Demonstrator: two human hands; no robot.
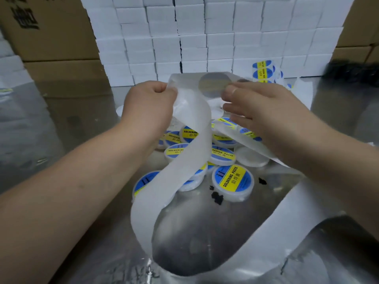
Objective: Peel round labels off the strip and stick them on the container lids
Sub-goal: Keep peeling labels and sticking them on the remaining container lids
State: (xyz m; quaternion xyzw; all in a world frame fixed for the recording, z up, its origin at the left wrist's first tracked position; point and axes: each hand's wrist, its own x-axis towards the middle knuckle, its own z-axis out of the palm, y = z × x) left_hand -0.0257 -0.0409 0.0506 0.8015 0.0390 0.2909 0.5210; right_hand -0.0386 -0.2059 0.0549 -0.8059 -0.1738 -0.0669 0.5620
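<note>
the round label [213, 85] showed grey through the translucent strip [196, 140], held up above the pile of containers [232, 182]. thin and limp, it would likely curl and stick to itself, so its rim looked like the place to take it. the right hand [260, 111] pinched that rim between thumb and forefinger, the other fingers loose. the left hand [147, 107] gripped the strip's top edge in curled fingers. a label roll [263, 71] stood behind on the metal table [82, 140], before stacked white boxes [205, 37].
</note>
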